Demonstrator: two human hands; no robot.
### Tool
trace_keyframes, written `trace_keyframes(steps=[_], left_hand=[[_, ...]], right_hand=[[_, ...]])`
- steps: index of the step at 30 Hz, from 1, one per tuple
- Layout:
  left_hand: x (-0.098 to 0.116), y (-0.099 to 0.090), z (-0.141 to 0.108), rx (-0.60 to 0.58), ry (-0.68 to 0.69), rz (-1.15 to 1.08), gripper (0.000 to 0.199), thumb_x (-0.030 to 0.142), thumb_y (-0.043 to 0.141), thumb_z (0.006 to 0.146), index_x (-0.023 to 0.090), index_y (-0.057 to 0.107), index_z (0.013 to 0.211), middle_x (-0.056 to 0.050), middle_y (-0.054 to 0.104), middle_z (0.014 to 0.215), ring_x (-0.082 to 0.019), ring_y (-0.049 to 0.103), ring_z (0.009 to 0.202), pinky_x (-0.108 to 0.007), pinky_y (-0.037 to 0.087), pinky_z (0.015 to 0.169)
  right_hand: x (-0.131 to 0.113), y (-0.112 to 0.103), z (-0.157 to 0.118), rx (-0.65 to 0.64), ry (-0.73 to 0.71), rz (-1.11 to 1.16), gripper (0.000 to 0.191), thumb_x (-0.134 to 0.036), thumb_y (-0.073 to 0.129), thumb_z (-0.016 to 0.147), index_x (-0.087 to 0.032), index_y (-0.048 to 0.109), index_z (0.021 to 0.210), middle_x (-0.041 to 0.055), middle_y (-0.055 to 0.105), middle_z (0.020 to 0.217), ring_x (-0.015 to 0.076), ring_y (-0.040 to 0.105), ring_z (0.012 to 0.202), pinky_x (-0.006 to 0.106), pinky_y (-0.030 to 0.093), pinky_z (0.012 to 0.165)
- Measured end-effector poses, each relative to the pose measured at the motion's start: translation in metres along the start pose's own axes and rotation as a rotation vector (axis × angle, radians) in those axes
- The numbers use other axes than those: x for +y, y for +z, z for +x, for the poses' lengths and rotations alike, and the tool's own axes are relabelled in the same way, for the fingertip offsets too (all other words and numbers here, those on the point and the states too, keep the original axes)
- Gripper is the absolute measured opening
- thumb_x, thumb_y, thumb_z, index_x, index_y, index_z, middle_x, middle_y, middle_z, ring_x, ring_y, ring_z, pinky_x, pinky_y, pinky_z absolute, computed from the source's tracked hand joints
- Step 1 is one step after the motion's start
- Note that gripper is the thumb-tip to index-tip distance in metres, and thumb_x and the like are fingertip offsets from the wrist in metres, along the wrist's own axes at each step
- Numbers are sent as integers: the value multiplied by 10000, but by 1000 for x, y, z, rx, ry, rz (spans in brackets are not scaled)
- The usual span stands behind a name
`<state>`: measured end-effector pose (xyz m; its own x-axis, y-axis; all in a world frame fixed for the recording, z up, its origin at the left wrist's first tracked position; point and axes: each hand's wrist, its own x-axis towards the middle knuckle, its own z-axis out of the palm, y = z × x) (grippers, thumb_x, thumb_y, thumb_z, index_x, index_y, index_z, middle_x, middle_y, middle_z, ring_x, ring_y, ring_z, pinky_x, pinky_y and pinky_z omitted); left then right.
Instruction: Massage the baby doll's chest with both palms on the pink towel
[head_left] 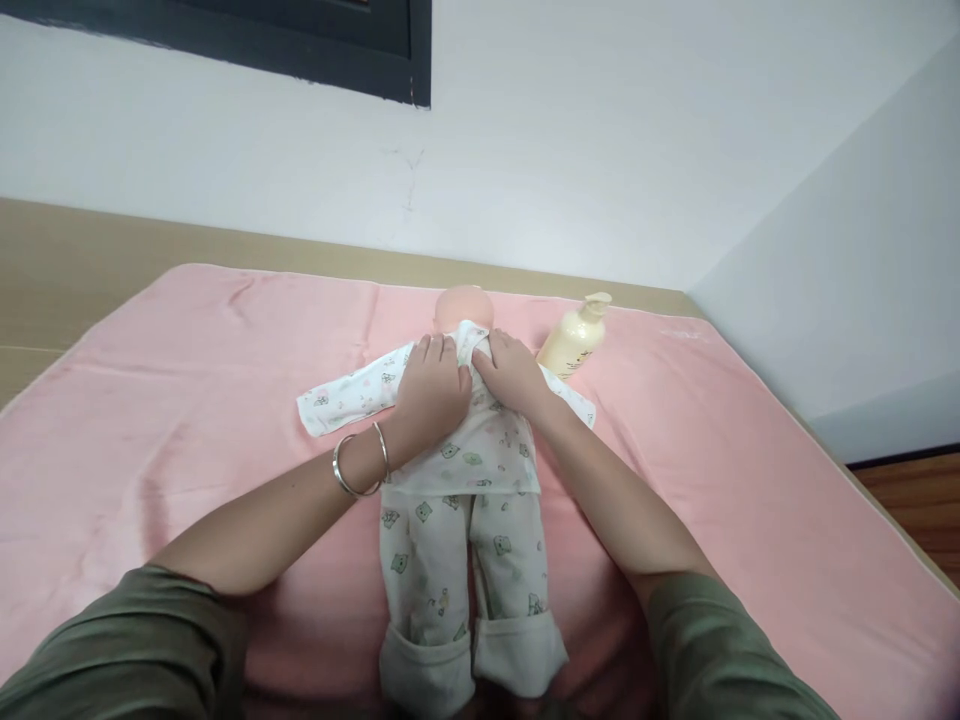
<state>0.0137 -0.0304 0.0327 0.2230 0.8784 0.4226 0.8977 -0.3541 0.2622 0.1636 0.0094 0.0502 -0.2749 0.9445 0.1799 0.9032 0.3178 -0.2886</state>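
A baby doll lies on its back, its bald head (463,308) at the far end. It wears a white long-sleeved baby shirt (487,455) with small printed animals, and matching trousers (431,560) with turned-up cuffs. My left hand (435,388), below two silver bangles (360,465), has its fingers curled on the left side of the shirt's upper front. Across from it, my right hand (514,372) grips the cloth near the collar between thumb and fingers. Both hands partly cover the doll's chest. The shirt's sleeves (349,398) stretch out to either side.
Under the doll spreads a pink sheet (225,430) on a wooden surface (45,255). A cream pump bottle (574,340) leans beyond the right sleeve, partly behind it. White walls (570,150) rise behind and at right, with a dark frame (337,50) at upper left.
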Motion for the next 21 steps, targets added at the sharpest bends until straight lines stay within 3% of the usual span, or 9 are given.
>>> trace_keyframes(steps=[4,7,11,17,21], left_hand=[[-16,-3,20,-137,-116,-38,274,241,376,943,126,621,981,-180,686,1011,-310,627,968,-464,481,898],[-21,-6,28,-183,-188,-52,283,251,366,934,131,620,960,-169,696,979,-293,632,900,-436,489,843],[-15,-5,18,-135,-73,29,274,224,371,930,123,625,947,-210,680,1030,-332,617,997,-472,465,911],[1,-2,-6,-16,24,-65,287,241,428,927,116,606,1114,-218,623,1243,-369,517,1265,-554,349,1105],[-5,-2,5,-57,1,-63,248,231,398,922,132,609,1005,-212,655,1113,-354,583,1126,-532,419,1034]], right_hand=[[-17,5,-16,50,-101,-106,438,-281,370,1003,-16,562,1295,242,630,1311,353,547,1244,474,406,1086],[-22,9,-22,109,-129,-123,503,-283,359,1004,3,493,1396,255,599,1369,372,514,1298,489,389,1105],[-16,8,-12,53,-97,-63,476,-258,360,991,1,527,1355,246,603,1372,351,528,1287,474,387,1119],[4,3,9,-17,35,72,415,-387,382,1004,-92,610,1189,190,680,1219,312,609,1119,451,462,1030],[-6,4,-3,33,1,-31,416,-355,354,1021,-69,602,1195,212,670,1207,324,595,1154,464,452,1052]])
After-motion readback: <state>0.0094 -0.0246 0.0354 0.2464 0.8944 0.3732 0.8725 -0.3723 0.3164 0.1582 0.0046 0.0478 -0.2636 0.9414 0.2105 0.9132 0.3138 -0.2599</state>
